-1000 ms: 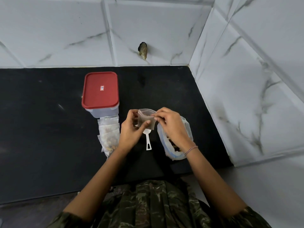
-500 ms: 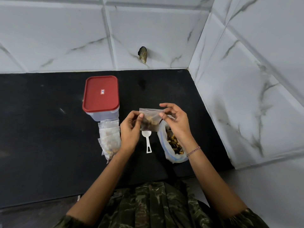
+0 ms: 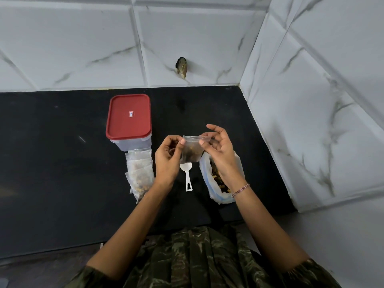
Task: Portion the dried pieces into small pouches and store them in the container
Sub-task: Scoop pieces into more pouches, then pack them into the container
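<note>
Clear pouch [image 3: 192, 151], top corners pinched by left hand [image 3: 166, 161] and right hand [image 3: 220, 151], hangs right of container [image 3: 133, 143]; left hand nearer.

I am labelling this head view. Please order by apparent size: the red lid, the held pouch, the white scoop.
1. red lid, clearly largest.
2. held pouch, though it is raised nearer the camera, which may flatter it.
3. white scoop, smallest: long but thin.

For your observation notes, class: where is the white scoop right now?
In the head view, the white scoop lies on the black counter between the filled pouches on its left and the open bag on its right.
</note>
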### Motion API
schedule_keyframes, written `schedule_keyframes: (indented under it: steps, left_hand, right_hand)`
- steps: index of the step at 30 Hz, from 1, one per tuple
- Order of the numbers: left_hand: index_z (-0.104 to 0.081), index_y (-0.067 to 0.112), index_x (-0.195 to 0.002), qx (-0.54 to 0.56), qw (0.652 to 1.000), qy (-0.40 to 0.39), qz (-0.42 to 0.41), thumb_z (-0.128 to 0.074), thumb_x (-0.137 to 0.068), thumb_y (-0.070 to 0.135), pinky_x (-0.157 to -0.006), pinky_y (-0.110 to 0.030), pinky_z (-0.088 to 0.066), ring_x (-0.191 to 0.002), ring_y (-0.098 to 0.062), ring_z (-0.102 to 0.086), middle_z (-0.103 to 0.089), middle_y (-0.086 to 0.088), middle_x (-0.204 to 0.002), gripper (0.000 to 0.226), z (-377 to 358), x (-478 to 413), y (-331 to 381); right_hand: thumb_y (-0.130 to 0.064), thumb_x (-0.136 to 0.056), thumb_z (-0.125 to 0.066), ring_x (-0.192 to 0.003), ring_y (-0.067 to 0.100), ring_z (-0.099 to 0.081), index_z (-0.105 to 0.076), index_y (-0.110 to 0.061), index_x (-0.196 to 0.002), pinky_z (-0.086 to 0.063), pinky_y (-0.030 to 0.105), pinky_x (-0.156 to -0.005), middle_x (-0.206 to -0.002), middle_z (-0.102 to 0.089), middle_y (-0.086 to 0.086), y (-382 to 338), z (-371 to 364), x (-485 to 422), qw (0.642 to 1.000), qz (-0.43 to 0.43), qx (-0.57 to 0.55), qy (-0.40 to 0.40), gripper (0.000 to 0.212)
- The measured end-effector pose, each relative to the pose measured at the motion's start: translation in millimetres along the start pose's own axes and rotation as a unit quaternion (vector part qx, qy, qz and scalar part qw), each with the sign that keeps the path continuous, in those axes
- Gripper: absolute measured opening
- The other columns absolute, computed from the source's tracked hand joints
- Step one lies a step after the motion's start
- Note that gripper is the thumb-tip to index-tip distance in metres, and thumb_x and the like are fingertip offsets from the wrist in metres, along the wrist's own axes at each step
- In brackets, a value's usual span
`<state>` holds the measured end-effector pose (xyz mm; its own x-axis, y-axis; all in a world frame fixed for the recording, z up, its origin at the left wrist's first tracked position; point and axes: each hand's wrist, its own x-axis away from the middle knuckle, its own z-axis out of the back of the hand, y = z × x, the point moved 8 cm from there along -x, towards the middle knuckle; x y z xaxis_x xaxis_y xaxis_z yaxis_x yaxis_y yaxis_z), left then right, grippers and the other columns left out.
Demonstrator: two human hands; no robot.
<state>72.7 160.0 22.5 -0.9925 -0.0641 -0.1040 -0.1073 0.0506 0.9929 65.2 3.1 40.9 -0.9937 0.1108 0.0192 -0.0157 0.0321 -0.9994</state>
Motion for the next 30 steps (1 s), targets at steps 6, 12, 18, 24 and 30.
schedule_keyframes:
  steps: [6, 12, 18, 24, 30]
  left_hand:
    - [-0.058, 0.023, -0.092, -0.044, 0.998, -0.018, -0.029, -0.052, -0.092, 0.032, -0.073, -0.031, -0.054, -0.083, -0.017, -0.063, -0.062, 0.003, -0.088, 0.011, -1.8, 1.8, 2.3]
    - [-0.059, 0.022, -0.09, -0.057, 0.997, -0.017, -0.047, -0.056, -0.091, 0.031, -0.072, -0.027, -0.051, -0.082, -0.011, -0.063, -0.063, 0.006, -0.088, 0.01, -2.6, 2.7, 3.3]
    - [-0.063, 0.024, -0.092, -0.08, 0.995, 0.01, -0.058, -0.06, -0.086, 0.041, -0.08, -0.049, -0.054, -0.087, -0.021, -0.066, -0.068, 0.002, -0.089, 0.018, 3.4, 5.3, 0.0]
    - [-0.056, 0.029, -0.096, -0.109, 0.993, 0.025, -0.037, -0.049, -0.093, 0.049, -0.071, -0.054, -0.056, -0.09, -0.026, -0.065, -0.064, 0.003, -0.094, 0.021, 0.0, 4.5, -14.1]
    - [-0.057, 0.025, -0.096, -0.102, 0.994, 0.029, -0.034, -0.051, -0.093, 0.044, -0.073, -0.054, -0.055, -0.088, -0.026, -0.065, -0.066, -0.002, -0.091, 0.02, 2.5, 5.2, -11.3]
  right_hand:
    - [-0.014, -0.077, -0.075, -0.097, 0.001, -0.062, -0.053, -0.022, -0.115, -0.043, 0.019, -0.095, -0.091, -0.068, -0.008, -12.1, -8.5, -1.4, 0.989, 0.069, 0.127, -0.018, 0.044]
    - [-0.006, -0.077, -0.074, -0.084, 0.003, -0.064, -0.052, -0.016, -0.092, -0.047, 0.015, -0.085, -0.081, -0.066, -0.006, -18.6, -11.4, -2.1, 0.984, 0.098, 0.144, -0.03, 0.028]
    - [-0.006, -0.08, -0.071, -0.08, 0.004, -0.063, -0.042, -0.016, -0.079, -0.049, 0.014, -0.076, -0.082, -0.064, 0.01, -18.6, -15.9, -0.8, 0.981, 0.102, 0.162, -0.037, 0.031]
    - [-0.014, -0.084, -0.069, -0.09, 0.006, -0.061, -0.049, -0.02, -0.093, -0.048, 0.015, -0.082, -0.091, -0.062, -0.001, -16.0, -25.4, 1.0, 0.978, 0.106, 0.172, -0.052, 0.022]
    - [-0.005, -0.088, -0.061, -0.089, 0.001, -0.056, -0.05, -0.019, -0.098, -0.045, 0.011, -0.081, -0.093, -0.058, -0.001, -12.3, -22.6, 2.1, 0.978, 0.1, 0.174, -0.06, 0.021]
